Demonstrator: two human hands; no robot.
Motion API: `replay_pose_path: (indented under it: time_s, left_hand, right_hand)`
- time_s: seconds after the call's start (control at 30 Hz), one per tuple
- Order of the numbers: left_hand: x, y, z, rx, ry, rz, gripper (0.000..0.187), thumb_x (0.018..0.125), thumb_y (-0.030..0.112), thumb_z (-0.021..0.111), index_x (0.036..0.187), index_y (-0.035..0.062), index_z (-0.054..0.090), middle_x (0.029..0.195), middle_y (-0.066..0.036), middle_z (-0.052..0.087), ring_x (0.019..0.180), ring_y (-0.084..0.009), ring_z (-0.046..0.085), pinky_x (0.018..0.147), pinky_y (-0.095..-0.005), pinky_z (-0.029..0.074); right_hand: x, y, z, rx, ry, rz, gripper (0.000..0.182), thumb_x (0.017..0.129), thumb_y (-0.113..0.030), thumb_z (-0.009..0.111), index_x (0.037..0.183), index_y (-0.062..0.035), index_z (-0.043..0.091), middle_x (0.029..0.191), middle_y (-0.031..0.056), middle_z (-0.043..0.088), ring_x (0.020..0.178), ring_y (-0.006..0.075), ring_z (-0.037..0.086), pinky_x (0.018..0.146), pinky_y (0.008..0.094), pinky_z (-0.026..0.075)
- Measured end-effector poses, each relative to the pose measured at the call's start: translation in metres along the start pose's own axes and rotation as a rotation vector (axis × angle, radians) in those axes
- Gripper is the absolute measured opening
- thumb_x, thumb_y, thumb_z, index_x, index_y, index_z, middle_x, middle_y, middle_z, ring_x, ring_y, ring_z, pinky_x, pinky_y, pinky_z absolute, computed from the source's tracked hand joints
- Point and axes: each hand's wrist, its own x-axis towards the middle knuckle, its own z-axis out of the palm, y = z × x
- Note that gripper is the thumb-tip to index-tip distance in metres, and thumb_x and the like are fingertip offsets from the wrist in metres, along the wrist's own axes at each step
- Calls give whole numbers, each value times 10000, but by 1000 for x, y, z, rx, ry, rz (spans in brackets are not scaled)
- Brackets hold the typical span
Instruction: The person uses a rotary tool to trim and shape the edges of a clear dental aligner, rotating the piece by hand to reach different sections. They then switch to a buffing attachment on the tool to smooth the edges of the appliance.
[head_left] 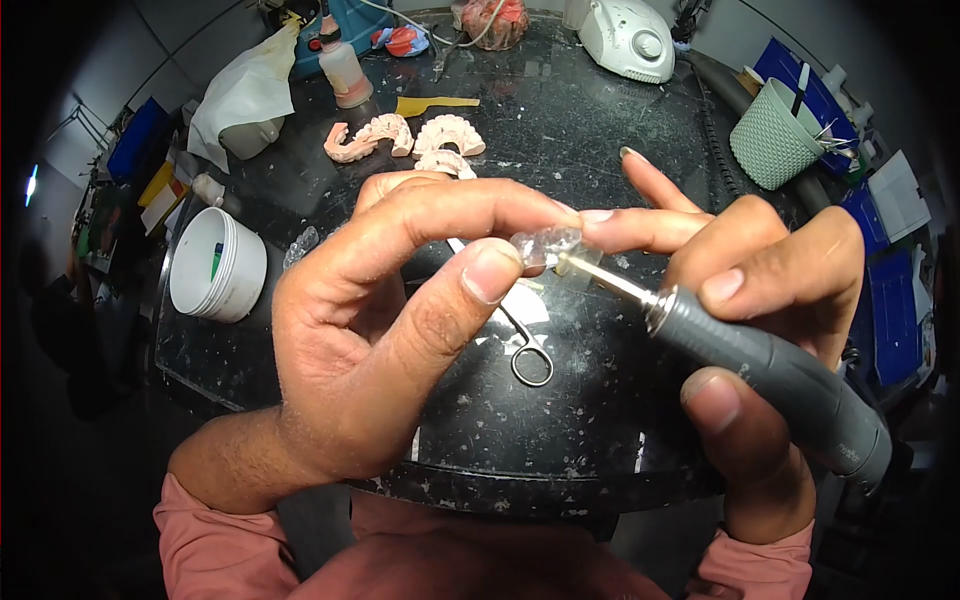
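A small clear plastic piece (pixel 545 246) is pinched between the thumb and forefinger of my left hand (pixel 390 300). In my right hand (pixel 770 290) lies a dark grey rotary handpiece (pixel 760 350), angled up and to the left. Its thin metal shaft (pixel 620 282) ends at the clear piece, where the tip looks to be touching it. My right forefinger reaches to the piece and meets the left fingertip. Below the hands, a metal scissor handle (pixel 532 365) rests on the black table (pixel 600 420).
Pink dental models (pixel 450 135) stand behind my hands, near a yellow strip (pixel 437 104) and a bottle (pixel 345 75). A white tub (pixel 220 265) is at the left. At the right is a green basket (pixel 777 135); a white device (pixel 627 40) stands at the back.
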Motion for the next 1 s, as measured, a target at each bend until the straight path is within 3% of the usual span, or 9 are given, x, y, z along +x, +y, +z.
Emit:
replay_pose_path:
  time_s: [0.33, 0.43, 0.5, 0.6, 0.7, 1.0]
  left_hand:
    - [-1, 6, 4, -201, 35, -113, 279, 920, 173, 546, 1085, -49, 581, 1091, -133, 601, 1011, -164, 562, 954, -316, 399]
    - [-1, 9, 8, -421, 41, -240, 287, 931, 156, 533, 1121, -57, 568, 1097, -134, 607, 1011, -160, 567, 947, -312, 410]
    - [-1, 8, 9, -607, 68, -339, 299, 945, 145, 519, 1159, -62, 549, 1101, -133, 611, 987, -156, 576, 897, -300, 445]
    - [-1, 7, 11, -638, 92, -367, 310, 955, 156, 509, 1177, -59, 537, 1057, -127, 617, 903, -153, 586, 825, -289, 477]
    - [-1, 4, 9, -671, 79, -410, 316, 959, 166, 505, 1183, -56, 533, 989, -114, 617, 812, -143, 579, 763, -270, 488]
    - [0, 7, 11, -773, 93, -489, 323, 968, 188, 492, 1187, -47, 528, 917, -82, 604, 762, -130, 572, 697, -240, 492]
  right_hand:
    - [0, 2, -5, -71, -48, -54, 429, 817, -357, 707, 1029, -145, 400, 810, 58, 526, 934, 376, 641, 1013, 667, 297]
    - [-5, -2, -3, -95, -62, -71, 430, 821, -357, 704, 1034, -145, 397, 813, 58, 526, 932, 378, 642, 1011, 669, 299]
    - [0, 0, 4, -111, -71, -82, 430, 823, -356, 702, 1037, -145, 394, 815, 59, 526, 931, 379, 642, 1010, 670, 300]
    - [3, 2, -3, -159, -114, -109, 445, 821, -364, 704, 1042, -144, 387, 845, 66, 529, 935, 388, 641, 999, 679, 307]
    - [6, 1, -10, -252, -298, -148, 436, 827, -347, 695, 1052, -139, 384, 855, 87, 529, 945, 406, 638, 992, 699, 294]
    - [6, 2, -11, -246, -248, -162, 402, 832, -274, 678, 1052, -126, 375, 864, 89, 526, 925, 406, 644, 987, 710, 284]
